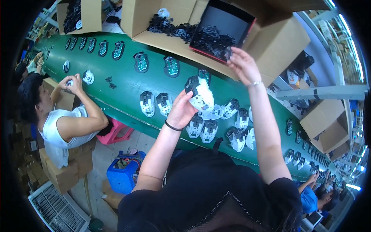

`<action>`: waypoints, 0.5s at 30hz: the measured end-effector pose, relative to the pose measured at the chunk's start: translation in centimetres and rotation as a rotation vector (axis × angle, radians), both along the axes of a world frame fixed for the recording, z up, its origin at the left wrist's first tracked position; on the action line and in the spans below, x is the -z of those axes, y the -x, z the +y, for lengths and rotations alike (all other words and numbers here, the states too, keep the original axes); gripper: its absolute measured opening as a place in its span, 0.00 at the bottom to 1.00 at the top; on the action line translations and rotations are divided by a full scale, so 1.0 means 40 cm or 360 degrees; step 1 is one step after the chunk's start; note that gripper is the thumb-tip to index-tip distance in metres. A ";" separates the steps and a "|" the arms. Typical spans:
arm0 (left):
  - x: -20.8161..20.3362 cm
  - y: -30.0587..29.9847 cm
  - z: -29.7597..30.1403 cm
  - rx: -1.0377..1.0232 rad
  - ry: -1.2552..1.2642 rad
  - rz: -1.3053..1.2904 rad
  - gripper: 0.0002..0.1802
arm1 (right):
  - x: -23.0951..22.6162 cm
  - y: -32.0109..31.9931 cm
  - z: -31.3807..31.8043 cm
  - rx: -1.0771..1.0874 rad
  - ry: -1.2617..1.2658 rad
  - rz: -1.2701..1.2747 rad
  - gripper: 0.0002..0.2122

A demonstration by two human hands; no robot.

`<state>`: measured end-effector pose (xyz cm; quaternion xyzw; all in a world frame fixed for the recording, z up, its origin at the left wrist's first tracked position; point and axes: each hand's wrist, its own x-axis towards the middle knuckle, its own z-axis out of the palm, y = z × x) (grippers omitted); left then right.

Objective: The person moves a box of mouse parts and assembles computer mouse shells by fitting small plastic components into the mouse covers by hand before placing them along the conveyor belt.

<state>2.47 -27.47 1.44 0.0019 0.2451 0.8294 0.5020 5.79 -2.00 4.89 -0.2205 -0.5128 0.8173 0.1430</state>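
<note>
My left grip [181, 111] clasps a black-and-white shell [202, 96]. The right grip [245, 66] pinches a dark piece [228, 53] I barely make out.

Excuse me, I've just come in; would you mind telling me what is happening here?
The person's left hand holds a white-and-black shell above a green table. The right hand appears to pinch a small dark piece at the edge of a black, red-edged box of similar pieces. More shells lie on the near side, with green circuit boards beyond. To the left, a co-worker handles another white part.
</note>
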 end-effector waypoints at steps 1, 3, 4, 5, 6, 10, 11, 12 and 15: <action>0.002 -0.007 -0.005 0.0013 -0.0021 0.0003 0.20 | -0.014 -0.038 -0.029 -0.0052 0.0108 0.0074 0.18; 0.026 -0.015 0.001 0.0065 0.0018 -0.0194 0.22 | -0.035 -0.108 -0.073 -0.0173 0.0228 0.0272 0.20; 0.021 -0.016 0.000 0.0204 -0.0107 -0.0209 0.22 | -0.046 -0.141 -0.099 -0.0173 0.0299 0.0287 0.21; 0.015 -0.028 0.000 0.0229 -0.0109 -0.0205 0.22 | -0.052 -0.172 -0.122 -0.0175 0.0374 0.0303 0.21; 0.005 -0.042 0.000 0.0239 -0.0142 -0.0228 0.22 | -0.044 -0.204 -0.141 -0.0177 0.0382 0.0309 0.21; -0.031 -0.104 0.005 0.0344 -0.0202 -0.0274 0.27 | -0.071 -0.298 -0.210 -0.0066 0.0207 0.0161 0.15; -0.035 -0.114 0.006 0.0423 -0.0268 -0.0253 0.31 | -0.069 -0.320 -0.219 -0.0045 0.0213 0.0163 0.15; -0.036 -0.118 0.006 0.0498 -0.0299 -0.0297 0.26 | -0.065 -0.341 -0.228 -0.0004 0.0018 0.0090 0.14; -0.038 -0.155 0.001 0.0412 -0.0084 -0.0084 0.22 | -0.068 -0.392 -0.247 0.0113 -0.0245 -0.0005 0.11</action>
